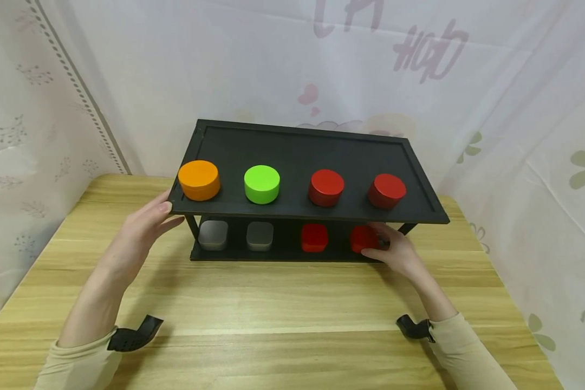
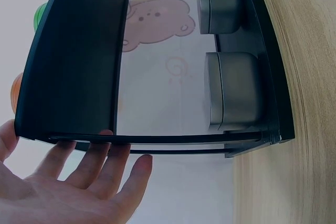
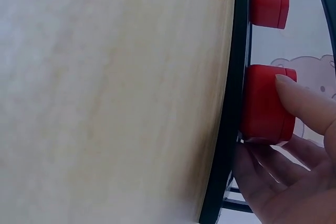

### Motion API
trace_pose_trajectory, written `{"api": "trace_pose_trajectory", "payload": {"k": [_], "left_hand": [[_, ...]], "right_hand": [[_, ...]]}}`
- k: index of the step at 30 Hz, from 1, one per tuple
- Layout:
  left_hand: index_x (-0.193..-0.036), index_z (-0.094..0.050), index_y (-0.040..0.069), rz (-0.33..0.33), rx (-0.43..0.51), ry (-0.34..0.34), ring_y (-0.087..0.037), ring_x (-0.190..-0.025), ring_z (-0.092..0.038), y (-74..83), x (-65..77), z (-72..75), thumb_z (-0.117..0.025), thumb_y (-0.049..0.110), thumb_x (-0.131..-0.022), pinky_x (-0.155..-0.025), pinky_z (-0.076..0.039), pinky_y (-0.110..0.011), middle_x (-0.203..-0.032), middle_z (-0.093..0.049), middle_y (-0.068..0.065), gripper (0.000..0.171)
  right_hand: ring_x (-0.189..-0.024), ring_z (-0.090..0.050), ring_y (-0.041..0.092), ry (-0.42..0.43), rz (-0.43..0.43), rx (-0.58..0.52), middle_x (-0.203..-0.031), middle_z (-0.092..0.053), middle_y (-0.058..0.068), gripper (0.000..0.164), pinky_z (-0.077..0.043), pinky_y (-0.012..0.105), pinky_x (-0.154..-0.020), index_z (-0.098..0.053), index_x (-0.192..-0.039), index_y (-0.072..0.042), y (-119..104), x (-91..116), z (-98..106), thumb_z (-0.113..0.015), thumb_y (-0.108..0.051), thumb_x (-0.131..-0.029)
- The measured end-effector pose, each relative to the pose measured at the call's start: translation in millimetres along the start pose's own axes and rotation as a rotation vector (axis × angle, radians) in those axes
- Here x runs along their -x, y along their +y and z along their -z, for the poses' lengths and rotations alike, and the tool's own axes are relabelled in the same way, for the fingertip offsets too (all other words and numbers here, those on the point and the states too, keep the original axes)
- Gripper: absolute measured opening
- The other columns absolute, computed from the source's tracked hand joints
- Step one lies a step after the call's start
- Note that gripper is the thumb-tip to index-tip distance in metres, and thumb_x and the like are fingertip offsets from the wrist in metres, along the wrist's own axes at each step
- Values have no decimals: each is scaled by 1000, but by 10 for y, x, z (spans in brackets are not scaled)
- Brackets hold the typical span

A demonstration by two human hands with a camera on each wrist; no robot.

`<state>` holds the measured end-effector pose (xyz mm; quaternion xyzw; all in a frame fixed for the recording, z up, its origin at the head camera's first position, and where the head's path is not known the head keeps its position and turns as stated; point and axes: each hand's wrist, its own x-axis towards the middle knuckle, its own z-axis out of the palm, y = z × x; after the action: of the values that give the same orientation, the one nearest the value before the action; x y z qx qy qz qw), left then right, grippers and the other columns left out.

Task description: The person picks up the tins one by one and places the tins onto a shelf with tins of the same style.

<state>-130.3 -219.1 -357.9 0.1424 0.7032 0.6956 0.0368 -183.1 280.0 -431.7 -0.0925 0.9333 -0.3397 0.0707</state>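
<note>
A two-tier black shelf (image 1: 302, 157) stands on a wooden table. At its left end, my left hand (image 1: 143, 222) holds the upper board's corner, thumb on the top edge and fingers (image 2: 107, 174) against the side bar. On the lower tier my right hand (image 1: 395, 252) grips the rightmost red square tin (image 1: 363, 239). The right wrist view shows the thumb (image 3: 307, 103) on the tin's front face near its lid, while the other fingers reach round its side, partly hidden. The tin's base is at the lower board.
Left of the gripped tin on the lower tier are another red square tin (image 1: 314, 238) and two grey square tins (image 1: 260, 236). Along the top board's front edge stand an orange round tin (image 1: 199, 181), a green one (image 1: 261, 184) and two red ones (image 1: 326, 188). A printed curtain (image 1: 273, 65) hangs behind.
</note>
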Motion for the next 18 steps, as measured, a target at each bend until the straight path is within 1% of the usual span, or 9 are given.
{"api": "trace_pose_trajectory", "payload": {"k": [2, 5, 7, 10, 12, 15, 18], "left_hand": [[-147, -34, 15, -1, 1, -2, -5, -136, -34, 6, -1, -4, -30, 21, -103, -101, -37, -17, -152, -35, 5, 44], [-146, -35, 14, 5, 8, 5, -5, -134, -37, 7, 7, -8, -31, 21, -103, -100, -38, -17, -151, -37, 6, 44], [-146, -36, 13, 3, 12, 8, -4, -133, -38, 7, 8, -10, -31, 20, -103, -100, -38, -17, -150, -39, 6, 44], [-146, -36, 12, -7, 13, 4, -4, -134, -37, 7, 0, -13, -30, 20, -103, -101, -38, -17, -150, -39, 5, 44], [-146, -35, 12, -17, 12, -5, -4, -137, -34, 7, -4, -12, -29, 20, -103, -101, -37, -17, -151, -37, 4, 44], [-147, -34, 12, -23, 15, -15, -4, -137, -33, 2, 1, -10, -28, 19, -104, -101, -37, -17, -152, -36, 4, 44], [-147, -34, 12, -18, 14, -18, -2, -137, -33, -7, 10, -12, -28, 19, -104, -101, -37, -16, -153, -35, 5, 44]], "right_hand": [[-120, -53, 38, 2, 1, -5, -140, -48, 14, 71, -46, 52, -97, -42, -141, -19, -2, 7, 7, -74, -35, -80], [-120, -53, 39, -5, -2, -14, -140, -47, 15, 73, -49, 50, -94, -40, -142, -18, -7, 25, 16, -74, -36, -80], [-120, -53, 38, -10, -13, -15, -141, -46, 15, 75, -51, 48, -92, -38, -143, -19, -17, 44, 23, -74, -37, -80], [-120, -54, 38, -20, -16, -11, -142, -44, 15, 78, -53, 46, -90, -35, -145, -21, -40, 77, 37, -74, -38, -80], [-119, -55, 36, -20, -16, -6, -143, -44, 14, 79, -53, 45, -90, -34, -146, -23, -58, 97, 39, -74, -39, -80], [-119, -56, 34, -13, 0, -5, -143, -44, 14, 77, -53, 45, -90, -34, -145, -21, -101, 128, 37, -73, -37, -80], [-122, -54, 32, 13, 30, 25, -143, -45, 12, 74, -53, 44, -90, -37, -144, -19, -130, 163, 31, -73, -35, -81]]}}
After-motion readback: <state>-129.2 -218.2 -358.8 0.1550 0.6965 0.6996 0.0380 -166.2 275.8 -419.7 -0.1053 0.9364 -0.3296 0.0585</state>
